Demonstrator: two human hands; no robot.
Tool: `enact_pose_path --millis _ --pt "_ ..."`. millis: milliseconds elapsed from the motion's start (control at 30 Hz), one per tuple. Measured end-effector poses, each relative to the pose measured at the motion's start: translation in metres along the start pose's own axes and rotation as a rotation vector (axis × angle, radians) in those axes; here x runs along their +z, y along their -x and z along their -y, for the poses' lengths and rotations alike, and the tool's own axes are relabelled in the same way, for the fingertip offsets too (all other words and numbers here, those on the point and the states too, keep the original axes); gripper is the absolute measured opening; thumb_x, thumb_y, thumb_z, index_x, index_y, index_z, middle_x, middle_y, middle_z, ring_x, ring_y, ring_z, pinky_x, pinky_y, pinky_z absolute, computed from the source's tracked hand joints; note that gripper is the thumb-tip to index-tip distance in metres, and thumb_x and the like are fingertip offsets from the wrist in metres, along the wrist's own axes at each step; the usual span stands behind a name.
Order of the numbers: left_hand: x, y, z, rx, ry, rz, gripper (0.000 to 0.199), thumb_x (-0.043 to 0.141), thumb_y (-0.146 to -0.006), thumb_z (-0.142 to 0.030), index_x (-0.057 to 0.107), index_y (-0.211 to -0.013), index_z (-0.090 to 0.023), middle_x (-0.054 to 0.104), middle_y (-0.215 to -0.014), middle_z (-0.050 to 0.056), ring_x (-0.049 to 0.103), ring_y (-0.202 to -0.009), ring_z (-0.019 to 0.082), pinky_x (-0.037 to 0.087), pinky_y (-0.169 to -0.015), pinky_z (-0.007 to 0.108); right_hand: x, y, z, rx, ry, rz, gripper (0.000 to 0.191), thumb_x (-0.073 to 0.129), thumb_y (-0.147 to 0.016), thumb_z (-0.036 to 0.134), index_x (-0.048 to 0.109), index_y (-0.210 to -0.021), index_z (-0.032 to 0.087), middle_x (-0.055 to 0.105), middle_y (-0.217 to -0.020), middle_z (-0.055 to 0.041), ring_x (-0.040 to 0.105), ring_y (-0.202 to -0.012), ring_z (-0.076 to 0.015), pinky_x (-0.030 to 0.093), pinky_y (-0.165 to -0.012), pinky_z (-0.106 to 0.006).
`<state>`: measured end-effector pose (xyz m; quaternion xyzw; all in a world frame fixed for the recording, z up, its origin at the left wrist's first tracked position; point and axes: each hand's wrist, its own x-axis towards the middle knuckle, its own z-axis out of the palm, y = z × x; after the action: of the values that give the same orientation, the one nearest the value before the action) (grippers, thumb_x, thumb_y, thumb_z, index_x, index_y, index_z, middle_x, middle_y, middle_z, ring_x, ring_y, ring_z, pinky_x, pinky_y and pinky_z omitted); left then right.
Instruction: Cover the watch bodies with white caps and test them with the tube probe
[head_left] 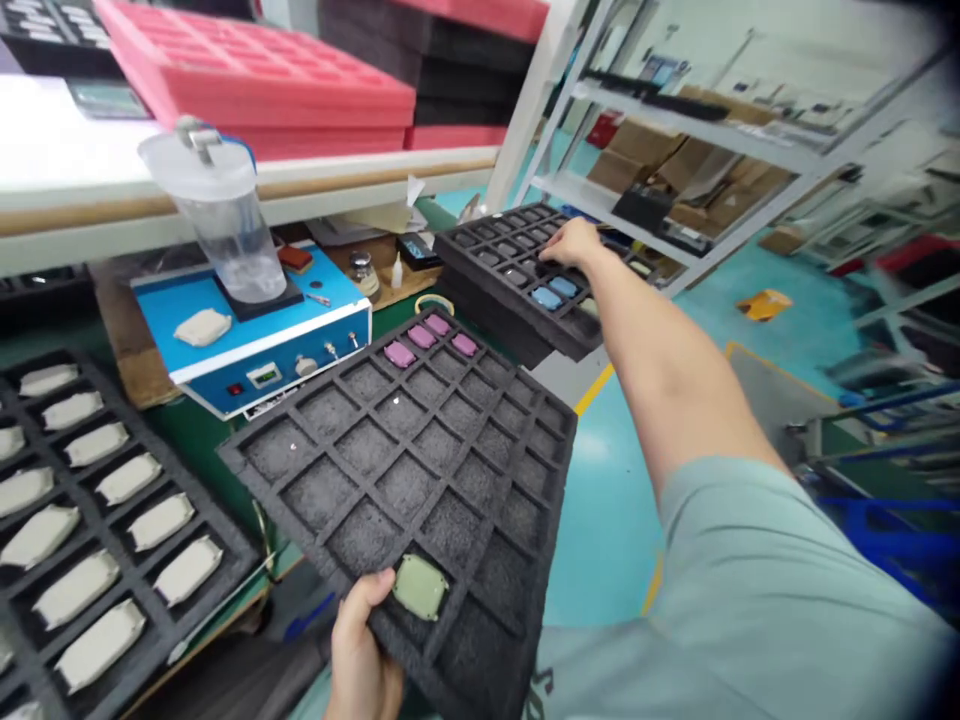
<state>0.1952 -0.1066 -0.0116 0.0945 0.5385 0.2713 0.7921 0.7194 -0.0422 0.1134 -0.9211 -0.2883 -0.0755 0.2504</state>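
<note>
My left hand (361, 650) grips the near edge of a black foam tray (442, 655), thumb on top and fingers beneath. The tray is tilted; one pale green piece (420, 587) lies in a pocket beside my thumb. Several purple pieces (400, 354) sit in pockets at its far corner. My right hand (576, 243) is stretched out over a second black foam tray (499, 290), fingers bent down together at a pocket. What they hold, if anything, is hidden. Near that hand, blue pieces (547, 297) and dark grey pieces (516, 276) fill pockets of the second tray.
At the left, a foam tray (247, 545) holds several whitish pieces. Behind it stands a blue control box (300, 350) with a clear plastic cup (240, 240) on top. Pink foam trays (285, 110) lie on the shelf above. Metal racks (697, 120) stand at the right.
</note>
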Motion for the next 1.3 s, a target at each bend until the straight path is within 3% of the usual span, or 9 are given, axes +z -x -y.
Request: enact_pose_path --millis 167,300,433,533,667,833,1000,1133,1300 --pt "0.014 0.009 -0.003 -0.071 0.011 -0.089 0.025 0.075 -0.050 -0.016 0.071 -0.075 -0.018 0.078 -0.073 0.003 0.079 -0.081 0.029 0.066 -0.078 0.039 -0.001 0.016 -0.019 0.024 0.010 0.016 0.042 0.054 -0.089 0.029 0.071 -0.073 -0.006 0.074 -0.118 -0.0337 0.071 -0.105 -0.0168 0.044 -0.087 -0.038" --pt "0.019 0.006 0.000 -0.042 -0.020 -0.067 0.026 0.076 -0.048 -0.019 0.070 -0.073 -0.019 0.076 -0.068 0.001 0.078 -0.082 0.030 0.066 -0.080 0.039 -0.002 0.066 -0.010 -0.040 -0.018 -0.048 0.043 0.053 -0.095 0.017 0.070 -0.119 -0.015 0.069 -0.133 -0.0353 0.067 -0.124 -0.0236 0.043 -0.099 -0.039" --pt "0.017 0.003 0.001 -0.016 -0.043 -0.049 0.018 0.077 -0.051 -0.022 0.067 -0.065 -0.019 0.074 -0.065 0.001 0.078 -0.083 0.030 0.065 -0.081 0.039 -0.016 0.217 0.042 -0.310 -0.138 -0.002 0.015 0.070 -0.092 0.020 0.080 -0.101 0.014 0.083 -0.102 -0.0079 0.073 -0.090 -0.0146 0.052 -0.083 -0.026" --pt "0.014 0.001 -0.001 -0.029 -0.057 -0.020 0.015 0.078 -0.053 -0.022 0.069 -0.064 -0.017 0.074 -0.065 0.002 0.076 -0.076 0.027 0.064 -0.079 0.038 -0.015 0.350 0.081 -0.850 -0.163 0.482 0.016 0.071 -0.095 0.038 0.077 -0.092 0.023 0.080 -0.086 -0.0032 0.072 -0.080 -0.0190 0.056 -0.071 -0.030" --pt "0.018 -0.002 -0.005 -0.048 -0.023 -0.060 0.006 0.073 -0.061 -0.016 0.073 -0.067 -0.015 0.076 -0.069 0.003 0.072 -0.066 0.018 0.062 -0.072 0.028 0.001 0.423 0.103 -0.839 0.065 0.598 0.028 0.070 -0.097 0.042 0.070 -0.102 0.015 0.077 -0.094 -0.0100 0.071 -0.092 -0.0249 0.055 -0.067 -0.032" --pt "0.030 0.004 -0.009 -0.067 0.015 -0.035 0.014 0.067 -0.072 -0.013 0.078 -0.080 -0.016 0.080 -0.078 0.004 0.074 -0.067 0.018 0.064 -0.083 0.031 -0.004 0.409 0.100 -0.682 -0.100 0.690 0.027 0.074 -0.091 0.034 0.071 -0.108 0.013 0.078 -0.098 -0.0111 0.071 -0.094 -0.0259 0.057 -0.076 -0.036" --pt "0.020 -0.003 -0.008 -0.034 -0.030 0.001 0.039 0.070 -0.074 -0.015 0.078 -0.112 -0.019 0.084 -0.090 0.004 0.080 -0.090 0.027 0.062 -0.099 0.041 -0.013 0.360 0.059 -0.243 -0.873 0.701 0.052 0.089 -0.072 0.042 0.074 -0.117 0.022 0.078 -0.096 -0.0024 0.070 -0.080 -0.0162 0.058 -0.074 -0.030" --pt "0.006 -0.015 -0.005 -0.010 -0.069 0.036 0.053 0.075 -0.075 -0.020 0.073 -0.128 -0.023 0.084 -0.102 0.003 0.080 -0.102 0.030 0.060 -0.105 0.043 -0.028 0.258 0.005 -0.021 -1.093 0.289 0.049 0.080 -0.078 0.048 0.070 -0.119 0.023 0.075 -0.092 -0.0020 0.068 -0.071 -0.0138 0.058 -0.067 -0.029" --pt "0.006 -0.016 -0.005 -0.025 -0.073 0.038 0.050 0.074 -0.076 -0.020 0.073 -0.126 -0.022 0.084 -0.107 0.005 0.080 -0.103 0.031 0.061 -0.105 0.044 -0.031 0.147 -0.039 0.252 -0.630 -0.160 0.031 0.063 -0.089 0.049 0.070 -0.096 0.020 0.074 -0.082 -0.0046 0.067 -0.066 -0.0150 0.059 -0.066 -0.029"
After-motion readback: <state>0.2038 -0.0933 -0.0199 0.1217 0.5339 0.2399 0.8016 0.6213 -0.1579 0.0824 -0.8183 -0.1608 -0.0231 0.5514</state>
